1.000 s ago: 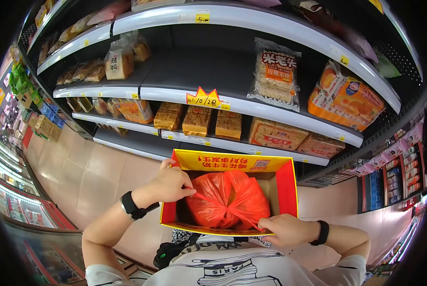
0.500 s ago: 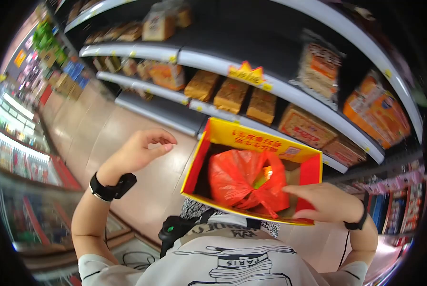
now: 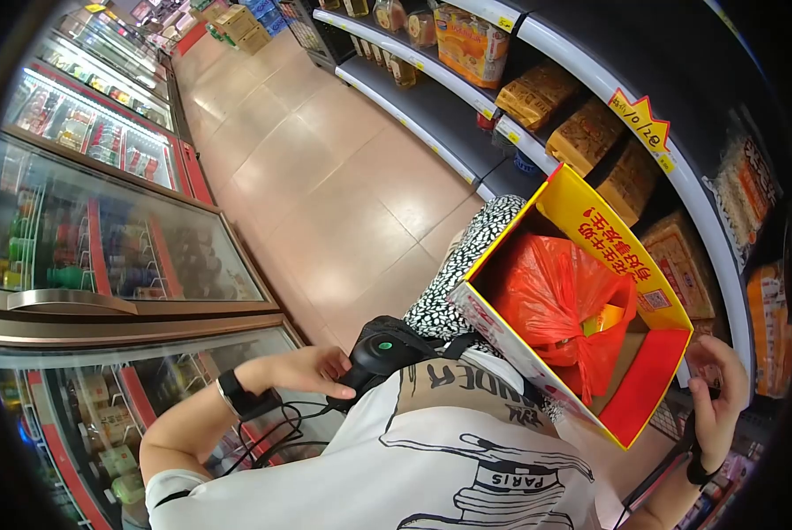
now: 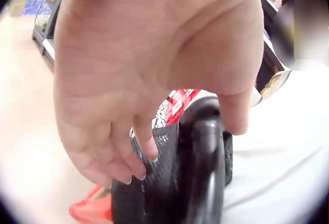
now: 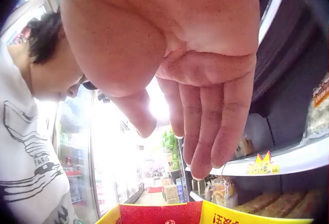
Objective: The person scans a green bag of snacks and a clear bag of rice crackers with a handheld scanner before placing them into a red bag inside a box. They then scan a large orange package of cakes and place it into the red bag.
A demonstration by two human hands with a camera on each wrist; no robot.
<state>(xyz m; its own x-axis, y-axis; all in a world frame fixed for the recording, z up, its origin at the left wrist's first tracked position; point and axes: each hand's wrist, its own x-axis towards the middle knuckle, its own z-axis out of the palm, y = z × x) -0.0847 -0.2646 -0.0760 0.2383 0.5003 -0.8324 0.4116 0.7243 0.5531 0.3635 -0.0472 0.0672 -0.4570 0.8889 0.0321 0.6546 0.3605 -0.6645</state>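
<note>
My left hand (image 3: 314,371) is at a black rounded device (image 3: 383,353) with a green dot at the waist. In the left wrist view its fingers and thumb straddle a black mesh-and-plastic thing (image 4: 198,157), loosely bent. An open yellow-and-red carton (image 3: 656,375) stands in front of the body, tilted in the head view. Inside it lies a tied red plastic bag (image 3: 546,278), with something yellow-orange (image 3: 606,316) showing through a gap. Beside the carton's right end is my right hand (image 3: 721,389); in the right wrist view its fingers hang extended above the carton's rim.
Shelves with packaged bread and snacks (image 3: 581,132) run close along the right, behind the carton. Glass-door fridges (image 3: 122,238) line the left. Tiled floor (image 3: 325,194) stretches between them toward cardboard boxes (image 3: 237,26). Black cables (image 3: 276,437) hang near the left forearm.
Both hands have let go of the red bag's handles. The left hand has moved to the waist device, the right to the carton's right end. The view has turned left toward the fridges.
</note>
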